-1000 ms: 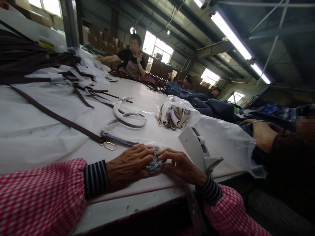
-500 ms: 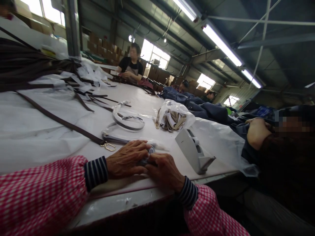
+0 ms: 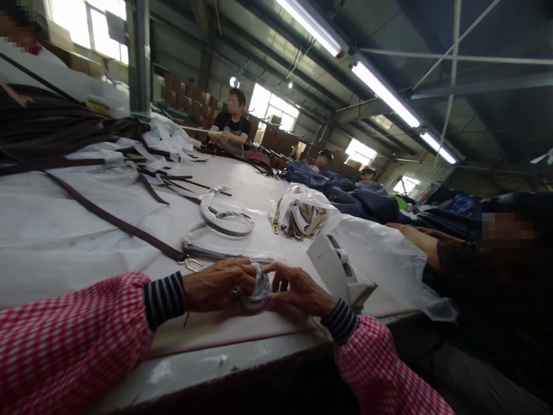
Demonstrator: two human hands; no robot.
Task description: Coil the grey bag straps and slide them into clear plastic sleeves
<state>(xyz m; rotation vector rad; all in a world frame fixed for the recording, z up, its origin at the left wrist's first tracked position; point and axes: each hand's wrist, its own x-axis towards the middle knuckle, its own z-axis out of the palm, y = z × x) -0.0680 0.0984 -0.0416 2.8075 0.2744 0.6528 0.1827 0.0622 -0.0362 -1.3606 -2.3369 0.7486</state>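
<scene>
My left hand (image 3: 222, 282) is closed on a small coiled bundle wrapped in clear plastic (image 3: 260, 288), just above the front of the table. From the other side, my right hand (image 3: 298, 288) grips the bundle's edge with bent fingers and thumb. The fingers partly hide what is inside the plastic. Behind my left hand lies a plastic-wrapped grey strap (image 3: 207, 249), with a looped grey strap (image 3: 228, 226) beyond it. A dark brown strap (image 3: 116, 218) ends in a gold metal clasp (image 3: 190, 264) close to my left wrist.
A grey tape dispenser (image 3: 330, 265) stands right of my hands. Behind it sits a clear bag of beige straps (image 3: 302, 216). Dark straps (image 3: 56, 124) are piled at left, dark blue fabric (image 3: 345, 187) at back right. Co-workers sit across the table and at right.
My hands have moved slightly apart, so more of the plastic-wrapped bundle shows between them. The co-worker at right has lowered and stretched out an arm. The camera view has shifted a little.
</scene>
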